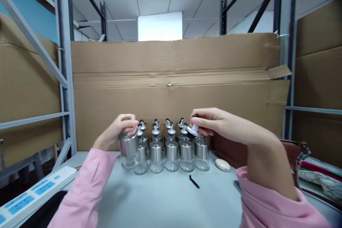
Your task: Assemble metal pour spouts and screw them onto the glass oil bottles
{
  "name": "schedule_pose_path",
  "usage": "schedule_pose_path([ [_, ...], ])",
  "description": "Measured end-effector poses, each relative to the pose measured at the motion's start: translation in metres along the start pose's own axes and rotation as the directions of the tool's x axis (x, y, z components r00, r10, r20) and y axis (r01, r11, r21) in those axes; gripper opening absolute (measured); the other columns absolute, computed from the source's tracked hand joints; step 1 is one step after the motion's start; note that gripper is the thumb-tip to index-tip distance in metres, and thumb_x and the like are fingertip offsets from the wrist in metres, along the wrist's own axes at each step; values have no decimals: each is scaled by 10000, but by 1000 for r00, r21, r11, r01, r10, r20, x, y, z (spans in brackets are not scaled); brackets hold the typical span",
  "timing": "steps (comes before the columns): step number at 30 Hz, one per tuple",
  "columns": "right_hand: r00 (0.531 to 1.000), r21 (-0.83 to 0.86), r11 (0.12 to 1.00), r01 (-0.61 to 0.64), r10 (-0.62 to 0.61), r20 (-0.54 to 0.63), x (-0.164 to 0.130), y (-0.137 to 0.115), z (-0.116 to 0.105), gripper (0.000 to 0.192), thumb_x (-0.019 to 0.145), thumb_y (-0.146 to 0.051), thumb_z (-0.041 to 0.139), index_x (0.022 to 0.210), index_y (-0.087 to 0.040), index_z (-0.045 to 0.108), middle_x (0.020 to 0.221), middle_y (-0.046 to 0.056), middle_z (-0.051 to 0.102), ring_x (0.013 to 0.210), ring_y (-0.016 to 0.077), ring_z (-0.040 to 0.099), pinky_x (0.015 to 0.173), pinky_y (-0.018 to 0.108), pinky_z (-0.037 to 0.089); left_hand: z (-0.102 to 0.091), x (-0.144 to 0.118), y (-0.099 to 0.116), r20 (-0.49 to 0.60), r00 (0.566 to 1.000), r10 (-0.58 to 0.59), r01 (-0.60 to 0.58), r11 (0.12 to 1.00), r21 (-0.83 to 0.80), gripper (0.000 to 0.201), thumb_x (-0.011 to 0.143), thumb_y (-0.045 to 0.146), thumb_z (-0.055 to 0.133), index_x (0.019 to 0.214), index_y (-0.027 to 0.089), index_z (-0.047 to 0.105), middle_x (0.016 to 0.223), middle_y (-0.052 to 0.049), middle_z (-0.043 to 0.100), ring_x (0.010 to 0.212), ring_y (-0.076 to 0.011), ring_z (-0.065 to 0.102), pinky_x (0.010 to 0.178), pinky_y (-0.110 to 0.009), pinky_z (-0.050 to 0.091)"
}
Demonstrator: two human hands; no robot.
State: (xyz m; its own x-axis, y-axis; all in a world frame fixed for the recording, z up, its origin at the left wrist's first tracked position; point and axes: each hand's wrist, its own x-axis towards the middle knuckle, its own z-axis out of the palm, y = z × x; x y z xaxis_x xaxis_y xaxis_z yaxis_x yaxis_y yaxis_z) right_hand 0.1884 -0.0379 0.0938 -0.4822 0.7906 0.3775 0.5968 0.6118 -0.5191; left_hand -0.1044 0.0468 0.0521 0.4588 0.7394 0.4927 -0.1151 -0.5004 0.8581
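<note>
My left hand (125, 126) is closed around the upper part of a glass bottle (128, 149) with a brushed metal sleeve, at the left end of the bottle group. That bottle is slightly blurred, and my fingers hide its neck. Between the fingertips of my right hand (207, 121) is a tilted pourer top (194, 130), silver with a black tip and a dark underside. It is over the rightmost front bottle (201, 153), whose mouth is hidden. Several similar bottles (156, 155) stand upright in rows, with silver-and-black pourer tops fitted.
A small black stick-like piece (194, 181) lies in front of the bottles. To the right are a white oval object (222, 164) and a brown bag (227, 149). A white power strip (37, 190) runs along the left. Cardboard (171, 103) closes off the back, between metal shelf posts.
</note>
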Motion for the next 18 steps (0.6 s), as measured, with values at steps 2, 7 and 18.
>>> schedule_pose_path([
  [2,999,9,1000,-12,11,36,-1,0,0,373,853,-479,426,670,-155,466,611,-18,447,571,92,400,565,235,334,-22,-6,-1,-114,992,-54,63,995,83,387,640,297,704,521,150,367,413,81,322,387,-44,380,429,-172,243],
  [7,993,-9,998,-62,62,102,-1,3,1,364,854,-475,427,716,-146,499,642,1,491,594,102,437,569,239,342,-53,-6,-50,-293,942,-163,183,982,40,432,578,354,745,542,156,363,422,88,328,394,-41,377,426,-161,243],
  [18,986,-45,995,-87,92,136,0,0,4,397,845,-512,434,743,-142,537,658,6,520,596,101,451,546,231,336,-59,-1,-104,-310,943,-120,168,977,130,430,627,459,679,557,160,379,456,70,387,423,-59,396,467,-189,302],
])
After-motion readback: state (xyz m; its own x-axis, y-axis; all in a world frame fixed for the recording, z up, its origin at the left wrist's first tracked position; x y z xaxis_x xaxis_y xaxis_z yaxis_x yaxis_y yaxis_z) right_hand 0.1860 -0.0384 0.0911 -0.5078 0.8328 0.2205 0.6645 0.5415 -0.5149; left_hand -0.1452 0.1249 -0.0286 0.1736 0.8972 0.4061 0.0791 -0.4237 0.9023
